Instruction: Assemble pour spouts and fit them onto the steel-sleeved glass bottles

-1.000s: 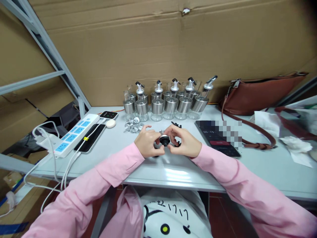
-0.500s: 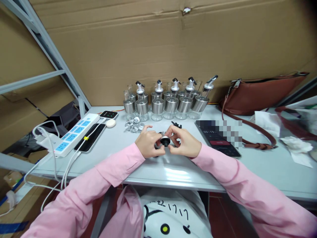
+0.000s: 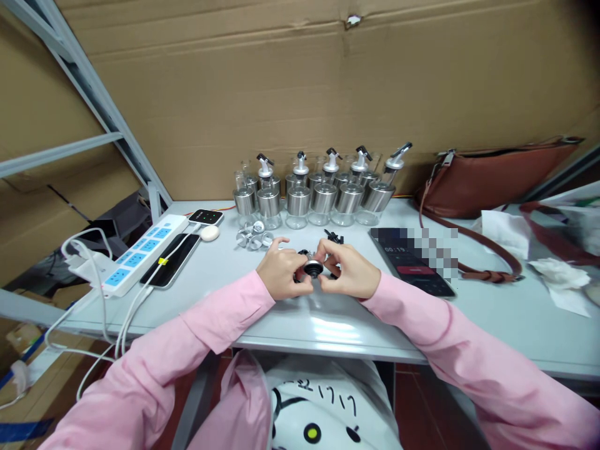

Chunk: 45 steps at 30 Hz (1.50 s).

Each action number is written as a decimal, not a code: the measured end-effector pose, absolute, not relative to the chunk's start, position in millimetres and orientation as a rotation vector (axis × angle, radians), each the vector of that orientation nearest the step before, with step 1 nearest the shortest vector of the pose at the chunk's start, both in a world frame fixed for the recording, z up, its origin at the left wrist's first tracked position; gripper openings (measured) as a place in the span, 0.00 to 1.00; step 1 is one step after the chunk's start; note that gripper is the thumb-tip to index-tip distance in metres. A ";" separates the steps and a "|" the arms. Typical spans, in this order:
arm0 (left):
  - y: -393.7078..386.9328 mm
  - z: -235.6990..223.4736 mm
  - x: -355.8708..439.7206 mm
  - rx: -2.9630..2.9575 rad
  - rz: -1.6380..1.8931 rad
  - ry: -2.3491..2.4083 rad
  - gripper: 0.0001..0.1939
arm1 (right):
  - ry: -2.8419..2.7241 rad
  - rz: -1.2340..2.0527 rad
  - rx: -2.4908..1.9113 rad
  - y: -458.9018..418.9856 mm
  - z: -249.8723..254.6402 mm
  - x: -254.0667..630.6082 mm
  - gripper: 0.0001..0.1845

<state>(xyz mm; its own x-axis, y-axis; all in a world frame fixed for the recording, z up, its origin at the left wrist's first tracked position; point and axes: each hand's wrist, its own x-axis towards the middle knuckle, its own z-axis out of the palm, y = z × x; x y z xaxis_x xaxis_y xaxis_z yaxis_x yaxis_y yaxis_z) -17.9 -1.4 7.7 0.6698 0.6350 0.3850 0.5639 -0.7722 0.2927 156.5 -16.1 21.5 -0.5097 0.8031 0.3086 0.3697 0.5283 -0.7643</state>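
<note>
Between my two hands is a bottle pour spout [image 3: 313, 269], its black ribbed stopper turned toward me below a silvery collar. My left hand [image 3: 282, 270] is closed, with fingers and thumb gripping the spout from the left. From the right, my right hand [image 3: 349, 270] pinches the spout's collar and upper part. Fingers hide much of the spout's top. Small black parts [image 3: 334, 237] lie on the table just behind my right hand. Several silvery spout pieces [image 3: 254, 236] are heaped beyond my left hand.
Glass and steel bottles [image 3: 298, 203] stand in rows at the back, some fitted with spouts. On the left are a power strip [image 3: 140, 253], a phone [image 3: 171, 261] and cables. A second phone [image 3: 410, 265], a brown bag [image 3: 492, 178] and crumpled tissues [image 3: 560, 278] lie on the right.
The spout has shifted and tilted very slightly between my fingers. Both hands stay in nearly the same place.
</note>
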 end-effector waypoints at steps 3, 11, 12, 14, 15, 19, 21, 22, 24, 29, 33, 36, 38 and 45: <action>-1.7 8.5 -18.0 2.732 0.745 0.975 0.07 | -2.104 0.819 -0.950 -17.0 21.6 156.3 0.13; -1.8 10.0 -19.7 2.761 0.766 0.940 0.07 | -2.081 0.761 -0.924 -17.9 18.9 157.5 0.13; -1.1 9.3 -20.1 2.768 0.768 0.955 0.07 | -2.071 0.764 -0.925 -17.2 18.8 158.2 0.13; 1.0 7.8 -21.1 2.775 0.809 0.992 0.07 | -2.019 0.745 -0.928 -15.2 18.3 159.7 0.13; 2.1 7.2 -21.7 2.771 0.854 1.011 0.07 | -1.979 0.723 -0.925 -14.0 18.0 160.4 0.12; 5.1 5.9 -23.1 2.717 1.122 1.028 0.13 | -1.829 0.631 -0.872 -9.6 15.7 162.6 0.13; 5.2 5.7 -22.8 2.698 1.247 0.980 0.15 | -1.809 0.620 -0.845 -8.8 14.9 162.9 0.13; 5.1 5.7 -22.6 2.695 1.288 0.950 0.15 | -1.809 0.618 -0.839 -8.8 14.8 162.8 0.13; 4.9 5.9 -22.3 2.700 1.315 0.920 0.14 | -1.820 0.616 -0.843 -9.4 15.3 162.7 0.13; 5.3 6.6 -23.0 2.707 1.242 0.998 0.14 | -1.833 0.595 -0.884 -10.6 17.8 163.2 0.12; 5.5 5.4 -23.4 2.698 1.234 1.008 0.15 | -1.868 0.576 -0.874 -10.3 18.1 163.4 0.10; 5.1 4.4 -23.3 2.706 1.271 0.980 0.14 | -1.920 0.560 -0.885 -11.3 19.7 163.0 0.08; 4.8 4.2 -23.3 2.719 1.306 0.950 0.13 | -1.991 0.520 -0.866 -11.6 22.7 163.7 0.08; 4.2 6.2 -22.4 2.756 1.292 1.014 0.11 | -1.984 -0.026 -1.212 5.9 27.6 184.7 0.04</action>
